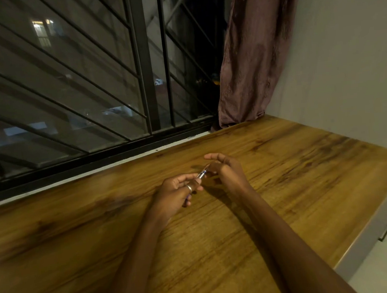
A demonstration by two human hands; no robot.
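- My left hand (176,192) is curled round the pen (201,174). The pen sits slanted in the air just above the tabletop (221,243), its upper end pointing toward my right hand (223,167).
- My right hand pinches that upper end between thumb and forefinger, the other fingers arched loosely above. The picture is too soft there for me to tell whether I've got a cap, a tip or the barrel itself.
- If I'm pulling or unscrewing a part, I reckon the main risk is a jerk. A tight fit giving way all at once could throw my hands apart and send the small piece flying.
- A loose piece, or a spring if there is one inside, would be hard to find on this grained wood in dim light. It could roll toward the window (62,88) or off the tabletop's right edge.
- My left grip is low on the barrel, so a twist from the right could make the pen turn in my fingers instead of the part coming loose.
- Bending sideways rather than pulling straight along the pen could crack a thin plastic barrel.
- If it's the writing end I'm pinching, ink on my fingers or the wood is likely.
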